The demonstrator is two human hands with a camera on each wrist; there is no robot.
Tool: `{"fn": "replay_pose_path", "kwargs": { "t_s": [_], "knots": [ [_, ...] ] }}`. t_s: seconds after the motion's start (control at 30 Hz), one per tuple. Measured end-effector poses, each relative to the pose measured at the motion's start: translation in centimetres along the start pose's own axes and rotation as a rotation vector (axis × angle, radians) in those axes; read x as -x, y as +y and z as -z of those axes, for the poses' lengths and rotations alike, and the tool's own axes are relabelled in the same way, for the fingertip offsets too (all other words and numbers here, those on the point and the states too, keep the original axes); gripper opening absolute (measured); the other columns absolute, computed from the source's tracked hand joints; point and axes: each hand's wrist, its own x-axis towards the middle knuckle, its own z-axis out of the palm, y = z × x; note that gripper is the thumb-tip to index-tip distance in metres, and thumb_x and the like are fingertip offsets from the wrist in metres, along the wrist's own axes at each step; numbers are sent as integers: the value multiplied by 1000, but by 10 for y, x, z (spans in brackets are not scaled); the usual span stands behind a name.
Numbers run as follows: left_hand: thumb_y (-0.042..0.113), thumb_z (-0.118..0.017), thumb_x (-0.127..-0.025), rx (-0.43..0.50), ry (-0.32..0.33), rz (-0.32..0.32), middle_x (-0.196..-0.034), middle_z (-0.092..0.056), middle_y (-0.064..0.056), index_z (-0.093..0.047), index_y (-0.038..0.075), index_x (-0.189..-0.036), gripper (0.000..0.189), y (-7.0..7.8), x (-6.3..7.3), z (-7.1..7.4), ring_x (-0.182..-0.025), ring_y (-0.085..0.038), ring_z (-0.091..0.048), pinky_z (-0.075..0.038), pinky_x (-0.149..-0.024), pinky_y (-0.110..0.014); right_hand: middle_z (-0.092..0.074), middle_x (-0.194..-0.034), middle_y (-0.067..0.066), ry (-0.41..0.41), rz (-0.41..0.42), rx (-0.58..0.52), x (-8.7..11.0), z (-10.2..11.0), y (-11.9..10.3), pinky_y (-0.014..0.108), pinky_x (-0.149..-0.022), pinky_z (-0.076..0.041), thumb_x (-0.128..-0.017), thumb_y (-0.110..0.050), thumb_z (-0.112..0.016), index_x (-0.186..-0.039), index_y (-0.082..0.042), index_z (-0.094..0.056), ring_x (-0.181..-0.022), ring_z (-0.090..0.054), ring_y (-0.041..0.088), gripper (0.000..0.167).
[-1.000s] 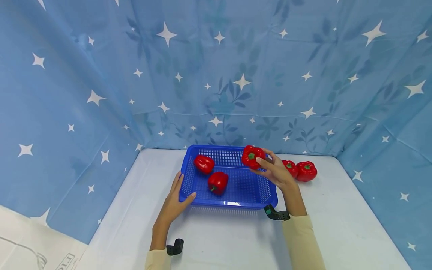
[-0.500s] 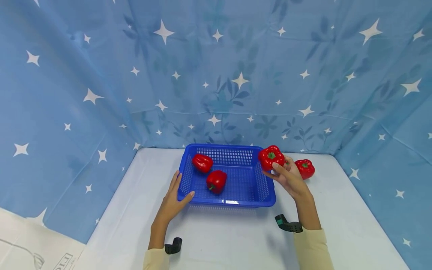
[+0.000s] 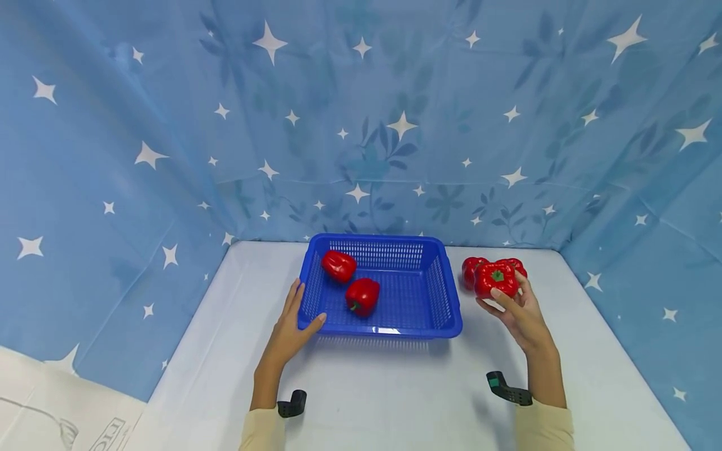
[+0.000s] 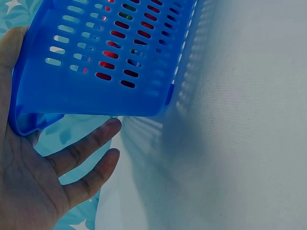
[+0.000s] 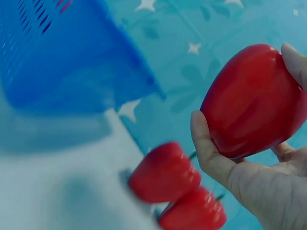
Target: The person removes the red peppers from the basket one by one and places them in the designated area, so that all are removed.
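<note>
My right hand (image 3: pixel 523 316) grips a red bell pepper (image 3: pixel 495 280) by its sides, its green stem facing up. In the head view this pepper overlaps two more red peppers on the table, a left one (image 3: pixel 470 270) and a right one (image 3: pixel 516 265). The right wrist view shows the held pepper (image 5: pixel 256 103) apart from those two. A blue plastic basket (image 3: pixel 389 332) stands at the middle, with two red peppers inside, one at the back left (image 3: pixel 339 266) and one nearer the front (image 3: pixel 363 297). At its left front corner my left hand (image 3: pixel 289 335) touches the rim, fingers extended.
The white table (image 3: pixel 383 394) runs up to a blue curtain (image 3: pixel 361 125) with white stars, which hangs behind and at both sides. The basket's right wall (image 3: pixel 449 294) rises between its inside and the peppers at the right.
My right hand has carried its pepper rightward, from over the basket's right part to the two peppers on the table. The left hand stays at the basket's corner.
</note>
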Motion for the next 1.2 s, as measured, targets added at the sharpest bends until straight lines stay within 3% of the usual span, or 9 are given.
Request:
{"fn": "replay_pose_path", "kwargs": {
  "t_s": [0.23, 0.43, 0.57, 0.87, 1.2],
  "knots": [
    [62, -60, -86, -16, 7, -15, -166, 1, 8, -9, 26, -159, 95, 3, -3, 1, -151, -37, -15, -30, -109, -64, -27, -144, -5, 108, -124, 37, 2, 23, 16, 35, -90, -57, -98, -14, -58, -156, -29, -5, -121, -42, 10, 80],
    [61, -60, -87, -19, 17, -21, -166, 0, 8, -10, 26, -158, 94, 3, -5, -1, -151, -36, -14, -30, -108, -64, -7, -163, 14, 210, -293, 266, -7, 33, 32, 44, -105, -42, -94, -34, -65, -158, -29, -1, -147, -21, 33, 91],
    [61, -60, -87, -10, 16, -16, -166, 0, 10, -11, 26, -158, 94, 3, -4, -1, -151, -36, -15, -30, -108, -64, -6, -164, 20, 235, -361, 378, -10, 35, 41, 50, -112, -33, -91, -43, -67, -159, -22, 1, -149, -16, 39, 98],
    [61, -61, -87, -28, 12, 7, -166, -1, 6, -10, 25, -159, 95, -3, 1, 3, -151, -36, -14, -30, -109, -64, -11, -161, 25, 237, -400, 447, -13, 33, 64, 56, -117, -28, -86, -47, -71, -159, -16, -2, -148, -17, 43, 105],
    [61, -61, -87, -13, 12, -5, -166, 1, 9, -11, 24, -159, 95, -1, -1, -2, -152, -35, -13, -29, -110, -63, -2, -164, 21, 248, -393, 424, -16, 38, 65, 53, -117, -26, -87, -54, -66, -158, -19, 2, -150, -15, 40, 105]
  ]
}}
